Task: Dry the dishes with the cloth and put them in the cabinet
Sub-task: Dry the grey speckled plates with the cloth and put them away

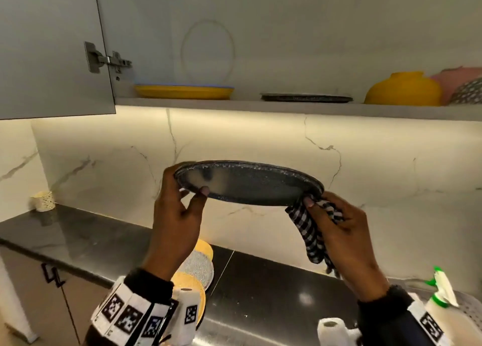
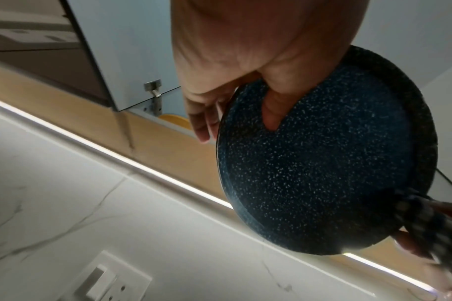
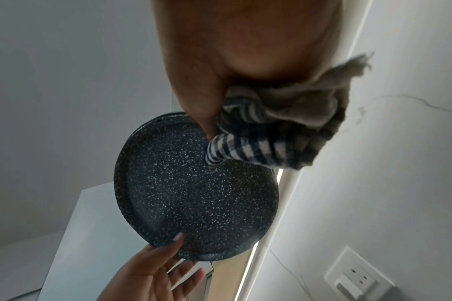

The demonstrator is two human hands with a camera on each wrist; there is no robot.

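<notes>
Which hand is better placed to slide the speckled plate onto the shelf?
Left. The left hand holds the speckled plate bare; the right hand also holds the checked cloth.

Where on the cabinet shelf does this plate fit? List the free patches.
Free: between the yellow plates and the dark plate on the shelf, with a narrower gap between that plate and the yellow bowl. Crowded: the far right, where bowls bunch together.
</notes>
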